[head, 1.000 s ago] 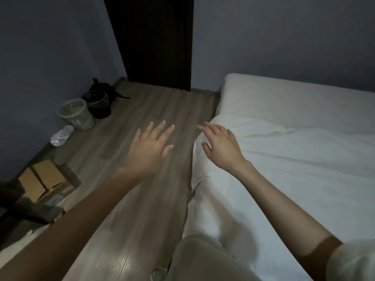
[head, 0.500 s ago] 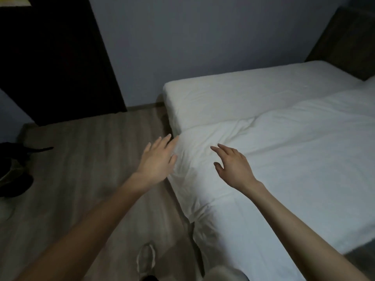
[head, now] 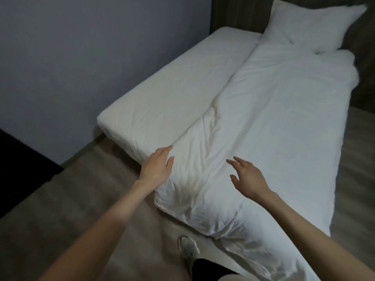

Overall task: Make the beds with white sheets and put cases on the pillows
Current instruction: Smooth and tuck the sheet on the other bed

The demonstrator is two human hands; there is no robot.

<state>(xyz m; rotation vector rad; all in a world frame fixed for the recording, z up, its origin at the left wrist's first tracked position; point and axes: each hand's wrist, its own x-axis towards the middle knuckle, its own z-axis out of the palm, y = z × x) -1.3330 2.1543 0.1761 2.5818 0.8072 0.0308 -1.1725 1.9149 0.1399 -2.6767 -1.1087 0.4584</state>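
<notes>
While left hand [head: 157,166], right hand [head: 247,178] show spread, empty grips: one duvet [head: 274,118], one pillow [head: 308,27], one mattress [head: 172,88].

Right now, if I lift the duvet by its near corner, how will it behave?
The duvet is creased and sags over the mattress edge, so it will probably drape limply. Its puffy near corner suggests light filling for its bulk. Lying loose, it would likely slide rather than stay put.

Bed [head: 172,88]: white sheet, smooth, bare along the wall side.
Duvet [head: 274,118]: white, creased, laid lengthwise over the other side, near corner overhanging the foot end.
Pillow [head: 308,25]: white case, propped tilted at head end, touching the duvet.
</notes>
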